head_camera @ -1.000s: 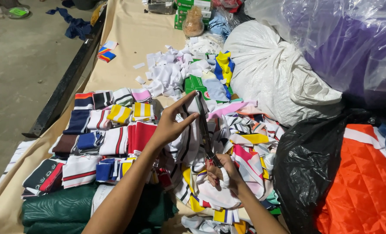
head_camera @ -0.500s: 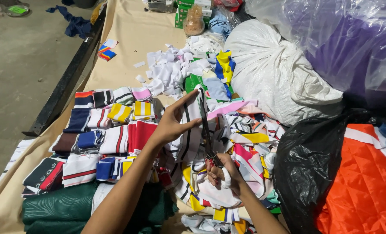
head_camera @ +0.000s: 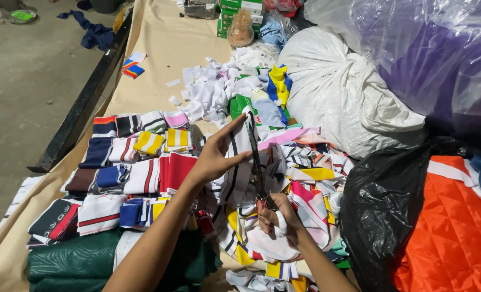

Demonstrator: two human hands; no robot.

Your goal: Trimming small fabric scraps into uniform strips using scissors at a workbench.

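Since a second ago: left hand (head_camera: 214,157) risen slightly, fingers straighter, white strip with black stripes (head_camera: 235,162) pulled tauter; scissors (head_camera: 255,157) barely shifted.

Left hand: thumb and fingers pinching the strip's upper end, index finger extended. Right hand (head_camera: 275,219): fingers closed through the scissor handles, blades pointing away from the body, lying along the strip's right edge; whether blades parted or together, cannot tell.

Strip location: middle of the beige table cover (head_camera: 165,48), atop a loose heap of striped cloth pieces (head_camera: 305,184).

Left of the hands, toward the cover's left edge: folded striped pieces in rows (head_camera: 138,157). Farther up: white scraps (head_camera: 208,94). Along the right edge: white sack (head_camera: 343,92), black plastic bag (head_camera: 386,205), orange quilted fabric (head_camera: 451,238). Near corner: green fabric (head_camera: 73,262).
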